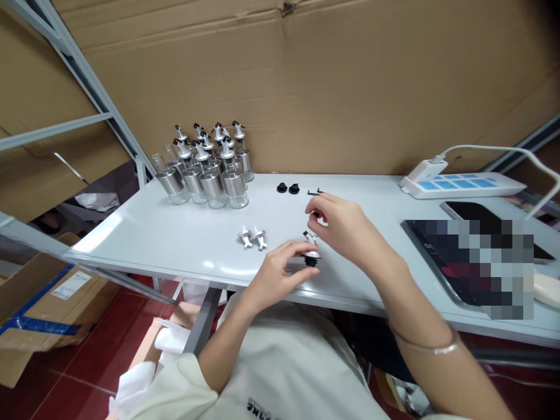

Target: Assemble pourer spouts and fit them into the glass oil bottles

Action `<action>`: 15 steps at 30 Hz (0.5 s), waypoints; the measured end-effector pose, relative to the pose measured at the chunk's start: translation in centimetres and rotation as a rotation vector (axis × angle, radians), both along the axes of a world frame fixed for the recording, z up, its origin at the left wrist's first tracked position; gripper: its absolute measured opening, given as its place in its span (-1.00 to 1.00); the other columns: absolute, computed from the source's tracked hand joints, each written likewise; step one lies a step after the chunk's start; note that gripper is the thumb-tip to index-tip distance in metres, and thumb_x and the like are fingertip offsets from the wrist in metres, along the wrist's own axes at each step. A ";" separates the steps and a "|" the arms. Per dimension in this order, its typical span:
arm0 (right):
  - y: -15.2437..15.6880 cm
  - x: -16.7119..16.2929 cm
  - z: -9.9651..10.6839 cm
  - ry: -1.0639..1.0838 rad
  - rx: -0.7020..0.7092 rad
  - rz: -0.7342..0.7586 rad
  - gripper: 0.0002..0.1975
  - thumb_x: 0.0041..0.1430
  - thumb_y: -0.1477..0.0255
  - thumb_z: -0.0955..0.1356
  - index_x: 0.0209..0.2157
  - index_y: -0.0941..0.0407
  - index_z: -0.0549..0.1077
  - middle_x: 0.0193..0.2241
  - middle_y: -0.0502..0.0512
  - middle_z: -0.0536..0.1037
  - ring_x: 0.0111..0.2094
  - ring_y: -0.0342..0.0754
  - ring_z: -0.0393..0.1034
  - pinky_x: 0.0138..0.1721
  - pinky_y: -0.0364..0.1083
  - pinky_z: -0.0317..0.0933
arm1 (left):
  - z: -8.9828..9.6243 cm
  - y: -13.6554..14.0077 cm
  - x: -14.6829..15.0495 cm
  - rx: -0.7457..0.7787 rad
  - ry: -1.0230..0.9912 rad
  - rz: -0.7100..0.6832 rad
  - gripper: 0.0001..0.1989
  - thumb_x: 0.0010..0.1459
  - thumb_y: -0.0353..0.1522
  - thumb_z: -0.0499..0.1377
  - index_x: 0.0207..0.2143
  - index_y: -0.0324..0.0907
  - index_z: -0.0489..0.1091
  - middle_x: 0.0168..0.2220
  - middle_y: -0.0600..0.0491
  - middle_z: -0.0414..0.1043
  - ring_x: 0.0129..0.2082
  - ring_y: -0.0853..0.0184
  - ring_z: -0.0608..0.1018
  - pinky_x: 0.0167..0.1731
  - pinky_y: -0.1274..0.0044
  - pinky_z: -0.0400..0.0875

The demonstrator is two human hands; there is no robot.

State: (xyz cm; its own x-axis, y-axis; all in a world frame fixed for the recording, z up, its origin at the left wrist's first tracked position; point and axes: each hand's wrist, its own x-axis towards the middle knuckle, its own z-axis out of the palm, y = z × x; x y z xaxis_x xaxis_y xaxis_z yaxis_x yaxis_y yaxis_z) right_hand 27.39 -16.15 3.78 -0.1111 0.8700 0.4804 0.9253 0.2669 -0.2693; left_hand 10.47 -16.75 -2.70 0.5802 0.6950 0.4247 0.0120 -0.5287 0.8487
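Note:
My left hand (282, 269) grips a silver pour spout (312, 255) with a ribbed black stopper below and a small black flap on top. It is held above the front part of the white table. My right hand (339, 219) is curled just above and behind the spout, its fingers pinched. Something small and dark shows between those fingers, too hidden to name. Behind that hand lie thin black clips (314, 192). Two black stoppers (287, 188) rest to their left. Two bare silver spouts (252, 238) lie on the table left of my left hand.
Several glass bottles with steel sleeves (213, 186), most with spouts fitted, stand at the back left. A power strip (464, 185) with a white cable, a dark phone (476, 219) and a larger blurred-out device (431, 259) lie at right. Cardboard (328, 87) backs the table.

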 end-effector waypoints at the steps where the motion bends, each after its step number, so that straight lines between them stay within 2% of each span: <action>1: -1.1 -0.5 -0.4 0.095 0.084 -0.011 -0.83 0.08 0.61 0.26 -0.40 0.10 0.45 -0.42 0.07 0.49 -0.48 -0.09 0.33 -0.40 -0.10 0.20 | 0.0 0.0 0.0 -0.005 -0.024 0.005 -0.74 0.17 -0.36 0.23 -0.06 -0.13 0.43 -0.10 -0.01 0.51 -0.09 0.32 0.54 -0.02 0.47 0.45; 5: -3.9 -2.3 -3.5 0.511 0.341 -0.104 -0.86 0.18 0.51 0.28 -0.35 0.06 0.48 -0.46 0.03 0.48 -0.46 -0.10 0.35 -0.35 -0.09 0.29 | -0.2 0.1 0.1 -0.007 -0.084 0.008 -0.76 0.17 -0.33 0.25 -0.09 -0.13 0.44 -0.10 -0.02 0.51 -0.09 0.32 0.55 -0.04 0.47 0.46; 10: -5.1 -2.7 -6.6 1.006 0.279 -0.101 -0.88 0.09 0.43 0.40 -0.28 0.06 0.54 -0.36 0.05 0.56 -0.36 -0.08 0.47 -0.32 -0.07 0.40 | -0.3 0.2 0.1 -0.004 -0.039 0.010 -0.73 0.16 -0.32 0.25 -0.07 -0.13 0.43 -0.10 -0.02 0.51 -0.12 0.31 0.54 -0.06 0.45 0.46; 15: -5.8 -2.3 -7.1 1.096 0.307 -0.149 -0.88 0.06 0.39 0.44 -0.31 0.09 0.58 -0.44 0.02 0.55 -0.45 -0.12 0.45 -0.37 -0.08 0.39 | -0.3 0.0 0.1 -0.044 -0.021 0.001 -0.74 0.15 -0.39 0.24 -0.08 -0.14 0.41 -0.09 -0.02 0.50 -0.11 0.32 0.54 -0.02 0.44 0.43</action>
